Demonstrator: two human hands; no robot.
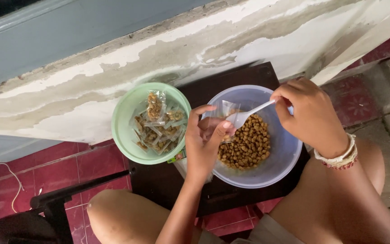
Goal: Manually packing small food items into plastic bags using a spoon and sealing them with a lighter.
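We see a bowl of packets point(151, 123) left of a bowl of pellets point(253, 135), both on a stool point(168, 180).

There are 2 bowls: 1 green bowl point(127, 135) and 1 clear bowl point(285, 149). There is 1 white plastic spoon point(249, 114) and 1 small clear bag point(224, 110) above the clear bowl. 2 hands are visible, the left hand point(206, 140) and the right hand point(310, 113). The filled small bags point(156, 124) in the green bowl overlap, so I cannot count them exactly. The brown pellets point(247, 147) are too many to count.
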